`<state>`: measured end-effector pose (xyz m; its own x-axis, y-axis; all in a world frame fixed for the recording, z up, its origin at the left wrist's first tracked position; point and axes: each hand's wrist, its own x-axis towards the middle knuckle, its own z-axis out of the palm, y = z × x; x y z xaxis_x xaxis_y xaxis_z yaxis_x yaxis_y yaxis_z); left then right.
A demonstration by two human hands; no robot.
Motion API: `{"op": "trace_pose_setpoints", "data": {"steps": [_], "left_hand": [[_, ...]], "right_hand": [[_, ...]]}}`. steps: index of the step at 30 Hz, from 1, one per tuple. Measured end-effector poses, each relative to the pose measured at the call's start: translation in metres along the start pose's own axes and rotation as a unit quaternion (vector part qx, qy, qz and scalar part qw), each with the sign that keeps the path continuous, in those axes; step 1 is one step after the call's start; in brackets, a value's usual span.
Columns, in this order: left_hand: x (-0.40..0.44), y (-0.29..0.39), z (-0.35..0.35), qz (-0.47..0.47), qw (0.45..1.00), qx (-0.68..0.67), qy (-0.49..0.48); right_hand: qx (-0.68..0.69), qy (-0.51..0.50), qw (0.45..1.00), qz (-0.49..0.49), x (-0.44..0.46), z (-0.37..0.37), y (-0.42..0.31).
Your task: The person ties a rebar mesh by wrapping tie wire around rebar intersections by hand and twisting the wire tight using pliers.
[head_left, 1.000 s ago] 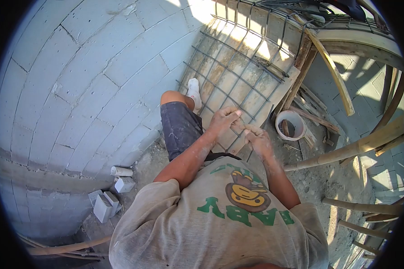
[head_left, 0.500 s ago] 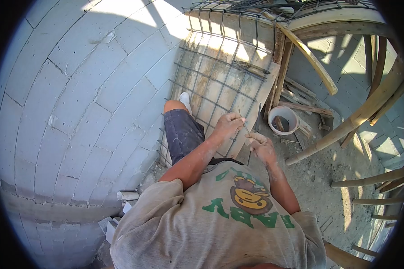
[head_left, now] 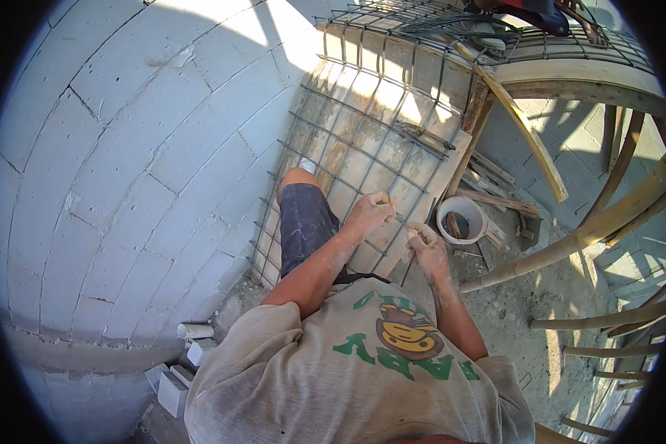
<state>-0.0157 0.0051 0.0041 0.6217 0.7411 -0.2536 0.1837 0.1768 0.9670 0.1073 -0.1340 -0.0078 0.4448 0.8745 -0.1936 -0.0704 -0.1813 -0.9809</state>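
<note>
A grid of dark steel bars [head_left: 377, 158] lies over a sloping wooden board [head_left: 334, 194] in front of my body. My left hand [head_left: 373, 212] is closed above the lower part of the grid, its fingertips pinched on something too small to name. Just to its right, my right hand [head_left: 425, 244] is also closed near the board's right edge, with thumb and fingers together. What it holds, if anything, cannot be made out. The two hands are a short gap apart.
Right of the board, a white bucket [head_left: 462, 220] holds a piece of wood. Bamboo poles [head_left: 525, 268] and a slanting wooden strip [head_left: 529, 132] stand beyond. A block wall [head_left: 126, 163] rises at left, with white blocks [head_left: 172, 394] below. Part of another person [head_left: 533, 15] shows at top right.
The view has shifted. My hands have stayed close together over the grid. The thin wire end seen above my left hand half a second ago no longer shows clearly.
</note>
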Motion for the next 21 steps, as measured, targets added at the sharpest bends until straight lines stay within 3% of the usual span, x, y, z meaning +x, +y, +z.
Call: {"op": "trace_pose_setpoints", "data": {"steps": [9, 12, 15, 18, 21], "left_hand": [[0.059, 0.004, -0.045, -0.035, 0.999, -0.026, -0.014], [0.083, 0.009, -0.069, 0.006, 0.996, -0.093, -0.001], [0.125, 0.004, -0.090, -0.013, 0.980, -0.187, 0.064], [0.172, -0.010, -0.117, -0.036, 0.954, -0.275, 0.118], [0.216, -0.013, -0.154, -0.072, 0.948, -0.263, 0.162]], "right_hand": [[-0.008, -0.013, 0.999, 0.032, 0.081, 0.046, -0.021], [0.035, -0.017, 0.999, 0.031, 0.115, 0.068, -0.028], [0.026, -0.002, 1.000, 0.002, 0.166, 0.092, -0.037], [-0.023, -0.008, 1.000, -0.004, 0.223, 0.118, -0.040], [-0.181, 0.003, 0.982, -0.052, 0.293, 0.142, -0.022]]}}
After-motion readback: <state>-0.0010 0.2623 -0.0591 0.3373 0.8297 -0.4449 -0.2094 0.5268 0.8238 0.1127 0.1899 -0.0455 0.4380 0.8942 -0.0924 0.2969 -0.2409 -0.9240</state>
